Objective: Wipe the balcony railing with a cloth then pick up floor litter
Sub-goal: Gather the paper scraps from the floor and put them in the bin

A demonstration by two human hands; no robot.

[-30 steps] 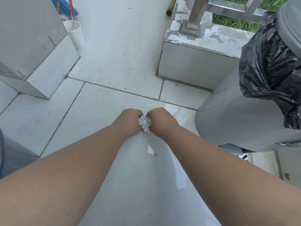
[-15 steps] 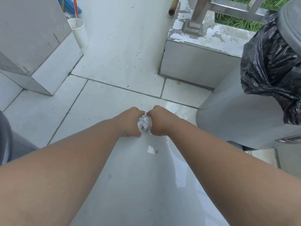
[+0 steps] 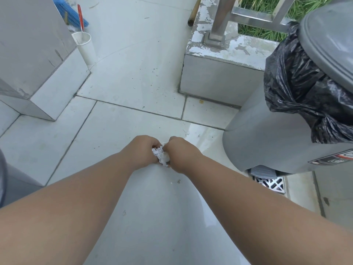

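Tiled floor (image 3: 133,77): pale, speckled with fine dirt, a small dark scrap lying just nearer the camera than the hands. Grey bin (image 3: 271,142), the reference point: lined with a black bag (image 3: 298,81), lid (image 3: 328,41) raised, presumably left open to take litter. Behind the bin, a concrete kerb (image 3: 219,73) carrying the steel railing (image 3: 254,18). Far across the floor from the bin, a white cup (image 3: 85,46) and blue broom (image 3: 72,13) beside a wall block. Drain grate (image 3: 271,183) at the bin's foot.

Left hand (image 3: 142,152) and right hand (image 3: 181,153) meet low over the floor, just beside the bin. Both are curled and pressed together around a crumpled white wad (image 3: 161,155), cloth or paper, which cannot be told. Judgement: the wad is being compacted for disposal; the bin's nearness suits that.
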